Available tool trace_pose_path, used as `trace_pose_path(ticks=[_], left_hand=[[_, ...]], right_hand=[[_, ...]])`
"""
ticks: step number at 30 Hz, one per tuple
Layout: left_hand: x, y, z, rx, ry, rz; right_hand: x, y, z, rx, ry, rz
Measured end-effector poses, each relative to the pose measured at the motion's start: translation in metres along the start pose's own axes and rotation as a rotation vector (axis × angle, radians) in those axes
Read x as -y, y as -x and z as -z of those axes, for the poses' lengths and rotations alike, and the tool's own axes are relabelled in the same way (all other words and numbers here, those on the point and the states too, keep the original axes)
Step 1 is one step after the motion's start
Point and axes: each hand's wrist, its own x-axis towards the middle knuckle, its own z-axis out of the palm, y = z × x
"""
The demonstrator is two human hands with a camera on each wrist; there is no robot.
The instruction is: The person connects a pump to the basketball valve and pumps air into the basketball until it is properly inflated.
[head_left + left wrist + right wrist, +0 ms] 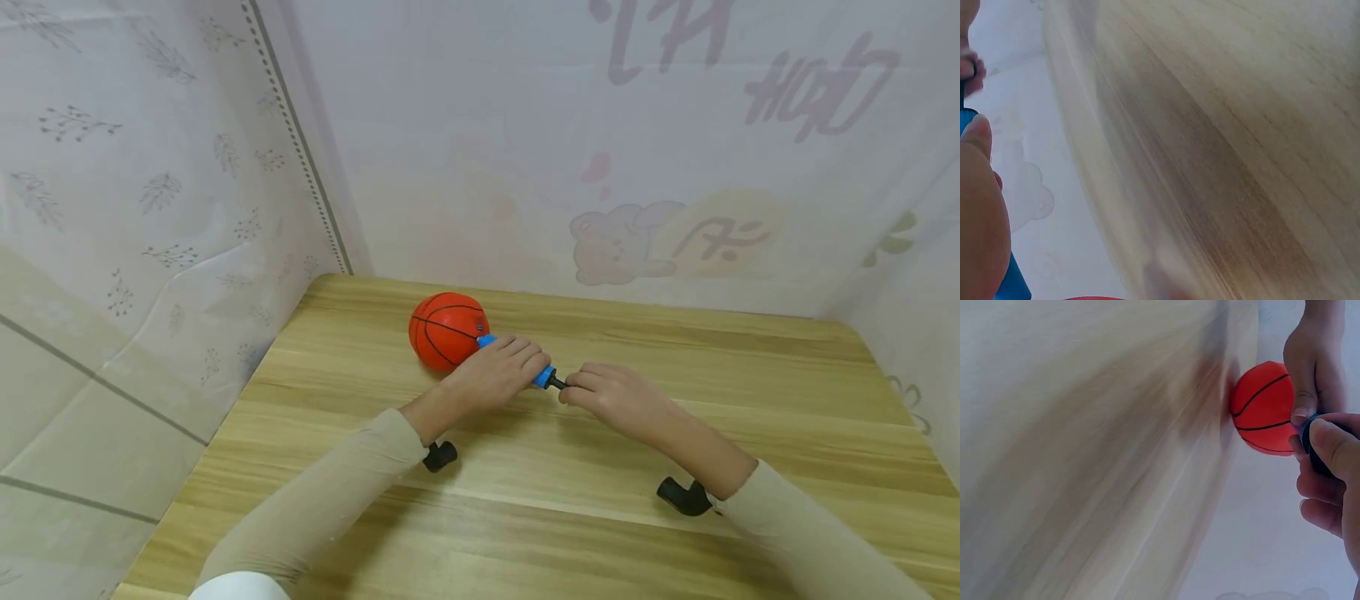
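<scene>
An orange-red toy basketball (pixel 447 331) with black lines sits toward the back of the wooden table, its surface slightly uneven. My left hand (pixel 501 371) wraps around the blue barrel of a hand pump (pixel 543 377), whose far end meets the ball's right side. With thumb and fingers my right hand (pixel 615 398) grips the black handle end of the pump; only a short stretch of black rod shows between the hands. In the right wrist view, the ball (pixel 1265 409) appears behind the left hand (pixel 1316 369). The left wrist view catches the blue barrel (pixel 1013 284) beneath the left palm.
Black curved fittings lie by the forearms: one (pixel 440 456) beside the left wrist, another (pixel 684 497) under the right sleeve. The wooden table (pixel 525 517) backs onto a pale printed curtain (pixel 465 150), with more patterned cloth at both sides.
</scene>
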Motion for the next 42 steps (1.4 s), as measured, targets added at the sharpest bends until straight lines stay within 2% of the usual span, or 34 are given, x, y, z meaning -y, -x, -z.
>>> trace_pose_path(ticks=[5,10,15,19,34,38,42], left_hand=[[0.001,0.001,0.000,0.024,0.013,0.003],[0.003,0.002,0.001,0.020,0.025,0.008],[0.002,0.001,0.001,0.017,-0.004,-0.005],[-0.001,0.000,0.002,0.020,-0.029,0.002],[-0.009,-0.007,0.008,0.011,-0.067,-0.003],[-0.009,-0.006,0.009,0.028,-0.080,-0.013],[-0.005,-0.003,0.009,0.032,-0.068,-0.015]], right_hand=[[0.006,0.024,0.012,-0.021,-0.048,0.015],[0.013,0.048,0.028,-0.065,-0.040,0.032],[0.016,0.059,0.036,-0.065,-0.038,0.027],[0.015,0.053,0.034,-0.056,-0.034,0.024],[0.003,0.005,0.003,-0.038,-0.007,0.007],[0.001,0.001,-0.001,-0.047,0.001,0.014],[0.002,0.008,-0.001,-0.050,-0.022,0.006]])
